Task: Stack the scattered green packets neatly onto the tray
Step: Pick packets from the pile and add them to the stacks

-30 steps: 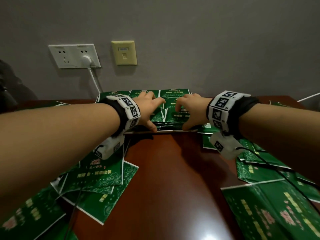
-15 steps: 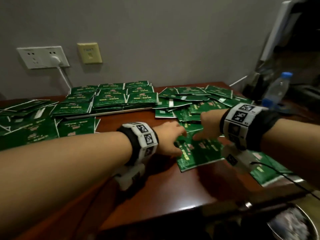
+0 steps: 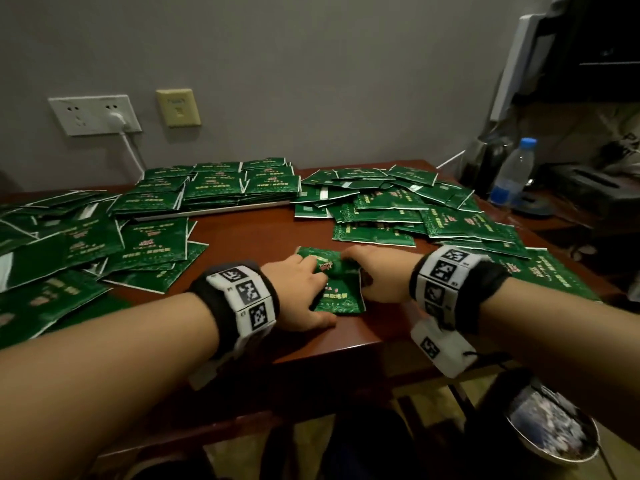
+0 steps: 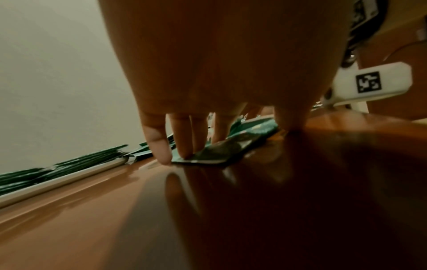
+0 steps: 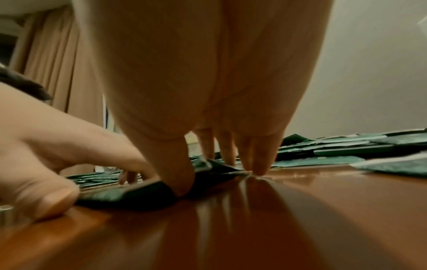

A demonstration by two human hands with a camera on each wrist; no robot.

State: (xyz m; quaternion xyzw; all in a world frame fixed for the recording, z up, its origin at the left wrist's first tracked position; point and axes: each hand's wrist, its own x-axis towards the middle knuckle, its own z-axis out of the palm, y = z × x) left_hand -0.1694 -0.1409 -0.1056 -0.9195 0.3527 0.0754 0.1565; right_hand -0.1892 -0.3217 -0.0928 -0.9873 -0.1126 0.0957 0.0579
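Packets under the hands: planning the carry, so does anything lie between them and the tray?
Nothing visible does. Bare table runs from the packets between the left hand and right hand to the tray; loose packets lie left of that path.

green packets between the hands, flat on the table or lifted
Not lifted: green packets rest on the brown wooden table, buckled where left hand and right hand squeeze them.

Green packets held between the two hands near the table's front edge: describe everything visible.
The packet bundle is glossy dark green foil-like sachets with pale print, apparently two or more, overlapped unevenly. It lies on the brown table near its front edge. The left hand and right hand grip its sides, buckling the top packet.
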